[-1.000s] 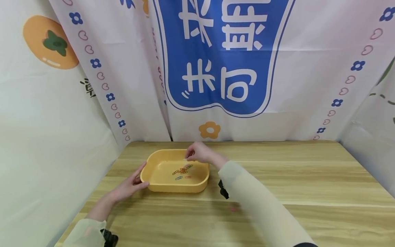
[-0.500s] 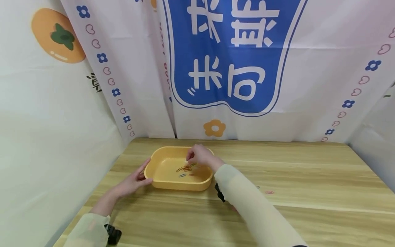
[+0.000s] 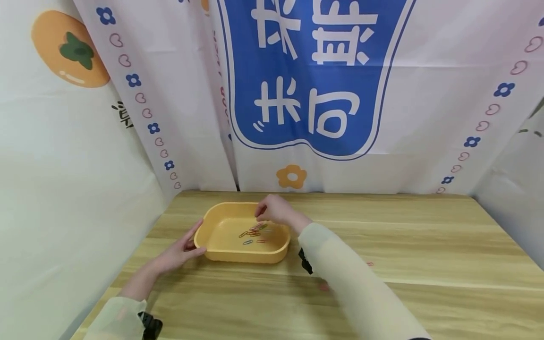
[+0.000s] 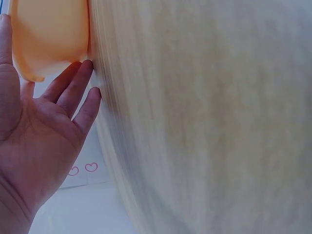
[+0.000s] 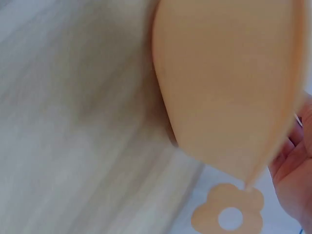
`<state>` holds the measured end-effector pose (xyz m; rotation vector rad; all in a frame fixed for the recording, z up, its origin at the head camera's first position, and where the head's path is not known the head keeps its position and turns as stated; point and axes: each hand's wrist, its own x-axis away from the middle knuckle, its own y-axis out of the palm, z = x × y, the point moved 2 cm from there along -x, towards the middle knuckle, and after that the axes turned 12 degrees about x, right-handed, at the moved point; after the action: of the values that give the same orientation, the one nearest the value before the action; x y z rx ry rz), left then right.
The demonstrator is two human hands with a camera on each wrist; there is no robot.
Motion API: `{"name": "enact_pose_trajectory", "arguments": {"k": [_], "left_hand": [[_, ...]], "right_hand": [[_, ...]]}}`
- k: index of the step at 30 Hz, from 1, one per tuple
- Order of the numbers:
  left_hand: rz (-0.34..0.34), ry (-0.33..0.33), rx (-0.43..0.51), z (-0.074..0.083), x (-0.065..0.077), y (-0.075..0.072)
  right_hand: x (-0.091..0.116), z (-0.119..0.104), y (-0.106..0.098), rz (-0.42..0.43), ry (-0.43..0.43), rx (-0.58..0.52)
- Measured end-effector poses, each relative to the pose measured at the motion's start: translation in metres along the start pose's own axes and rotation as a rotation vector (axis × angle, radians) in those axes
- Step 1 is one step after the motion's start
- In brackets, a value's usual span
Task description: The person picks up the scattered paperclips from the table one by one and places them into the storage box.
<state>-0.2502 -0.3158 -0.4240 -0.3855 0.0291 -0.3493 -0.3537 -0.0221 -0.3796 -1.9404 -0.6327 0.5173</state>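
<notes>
A yellow tray [image 3: 242, 256] lies on the wooden table, with several coloured paper clips [image 3: 253, 233] on its floor. My left hand [image 3: 180, 251] holds the tray's left end, thumb at the front corner and fingers along the outer wall; the left wrist view shows fingertips against that wall. Over the tray's back right part, my right hand [image 3: 275, 211] has its thumb and fingers brought together. A thin pale sliver between its fingers [image 5: 295, 132] in the right wrist view looks like a paper clip, partly hidden by the tray wall.
A pink paper clip [image 3: 369, 264] lies on the table [image 3: 425, 241] right of the tray, partly behind the right sleeve [image 3: 352, 278]. A pink item [image 3: 324, 286] shows beside that sleeve. A printed cloth [image 3: 403, 141] hangs behind the table, with white cloth at both sides.
A pale paper clip now lies in the tray's right part, where none showed a second ago. Both hands stay nearly in place; the right fingers moved slightly. The head view shifted a little.
</notes>
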Motion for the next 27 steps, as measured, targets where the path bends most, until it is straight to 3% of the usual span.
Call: {"name": "enact_pose_trajectory", "arguments": {"k": [11,16,27], "left_hand": [[0.002,-0.02,-0.03,-0.001,0.0,0.001],[0.004,-0.029,-0.025,0.0,0.001,0.002],[-0.006,-0.027,-0.012,0.001,-0.001,0.002]], "right_hand": [[0.032,0.031,-0.041,0.064,-0.077,-0.037],[0.056,0.051,-0.056,0.069,-0.064,-0.063],[0.122,0.084,-0.058,-0.009,-0.106,-0.024]]}}
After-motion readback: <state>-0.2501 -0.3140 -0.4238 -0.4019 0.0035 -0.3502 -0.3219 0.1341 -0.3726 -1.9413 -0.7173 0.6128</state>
